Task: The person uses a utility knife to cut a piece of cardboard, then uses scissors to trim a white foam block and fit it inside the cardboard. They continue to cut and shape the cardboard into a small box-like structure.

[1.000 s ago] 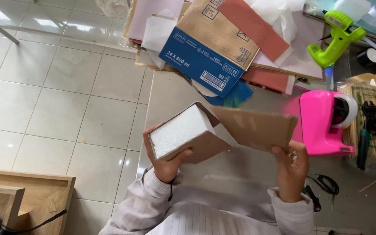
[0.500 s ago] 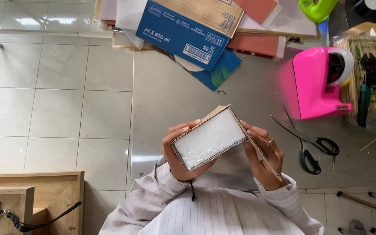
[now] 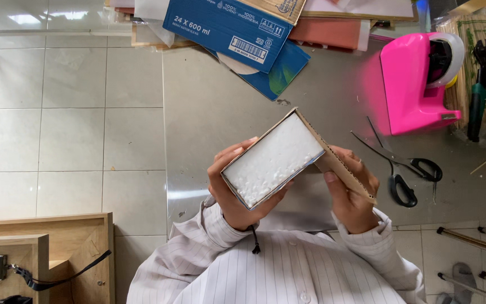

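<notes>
A white foam block [image 3: 272, 160] wrapped in brown cardboard [image 3: 341, 163] is held over the grey metal table [image 3: 209, 112]. My left hand [image 3: 233, 188] cups the block from below and from the left, fingers curled around its lower end. My right hand [image 3: 351, 194] grips the cardboard flap on the block's right side, thumb pressed on the flap. The foam face points up at the camera and the block is tilted.
Black scissors [image 3: 403, 169] lie right of my hands. A pink tape dispenser [image 3: 417, 84] stands at the back right, with pliers [image 3: 482, 84] beyond it. Blue and brown cardboard pieces [image 3: 237, 34] pile at the table's far edge. A wooden shelf [image 3: 40, 253] stands lower left on the tiled floor.
The block turned from side-on to foam face up and came closer to me. The cardboard flap in my right hand folded in against the block's right side.
</notes>
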